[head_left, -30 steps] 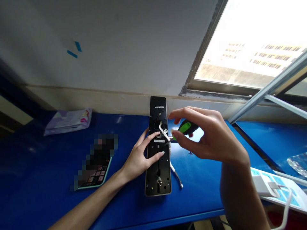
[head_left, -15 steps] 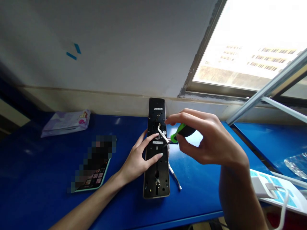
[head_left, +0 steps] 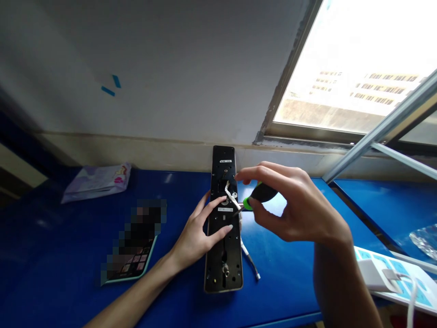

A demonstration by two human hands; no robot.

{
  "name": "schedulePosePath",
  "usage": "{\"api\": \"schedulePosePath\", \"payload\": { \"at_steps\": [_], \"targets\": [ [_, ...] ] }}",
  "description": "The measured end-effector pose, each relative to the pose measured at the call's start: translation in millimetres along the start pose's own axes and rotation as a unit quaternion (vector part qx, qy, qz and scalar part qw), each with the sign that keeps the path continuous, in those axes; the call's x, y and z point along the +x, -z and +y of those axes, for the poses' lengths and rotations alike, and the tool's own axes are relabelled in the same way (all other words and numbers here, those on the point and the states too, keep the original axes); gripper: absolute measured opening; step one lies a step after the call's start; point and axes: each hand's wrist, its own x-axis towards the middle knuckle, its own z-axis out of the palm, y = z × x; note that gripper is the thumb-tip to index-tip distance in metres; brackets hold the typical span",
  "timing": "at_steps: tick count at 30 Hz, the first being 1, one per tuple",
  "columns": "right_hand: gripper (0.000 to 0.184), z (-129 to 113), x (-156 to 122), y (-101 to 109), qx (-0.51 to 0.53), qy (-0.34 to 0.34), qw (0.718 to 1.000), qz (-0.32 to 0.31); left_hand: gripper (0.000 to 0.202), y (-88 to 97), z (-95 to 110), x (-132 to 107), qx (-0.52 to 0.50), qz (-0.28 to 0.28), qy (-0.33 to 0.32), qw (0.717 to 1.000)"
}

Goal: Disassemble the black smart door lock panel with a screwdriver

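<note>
At centre frame, on the blue desk (head_left: 68,282), lies the black lock panel (head_left: 223,241), long axis running from us toward the wall. Our left hand (head_left: 201,230) presses it flat, fingers spread; our right hand (head_left: 290,209) grips a green-handled screwdriver (head_left: 259,195), tip at a screw beside the white cable (head_left: 232,198). We judge screw-turning underway, needing steady alignment.

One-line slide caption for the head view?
Left hand steadies a long black lock panel on the blue table; right hand holds a green-and-black screwdriver.

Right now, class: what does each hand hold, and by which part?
The right hand grips a screwdriver by its green-and-black handle. The left hand holds nothing, only pressing fingertips on the black panel.
</note>
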Motion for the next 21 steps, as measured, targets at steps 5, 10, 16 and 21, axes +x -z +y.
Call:
{"api": "schedulePosePath", "payload": {
  "at_steps": [5,10,16,21],
  "targets": [
    [0.019,1.1,-1.2,-0.5,-0.014,-0.010,1.000,0.012,0.064,0.0,1.0,0.5,0.007,0.007,-0.004,1.000],
    [0.042,-0.8,-2.1,-0.1,0.014,-0.006,1.000,-0.003,0.064,1.3,3.3,1.1,0.003,0.003,-0.005,1.000],
    [0.018,1.5,-0.8,-1.0,-0.007,-0.020,1.000,0.012,0.064,0.9,2.6,0.8,0.007,0.006,-0.005,1.000],
    [0.044,0.2,-2.6,0.7,0.024,-0.011,1.000,-0.005,0.064,0.7,1.8,0.5,-0.007,-0.004,0.008,1.000]
  ]
}}
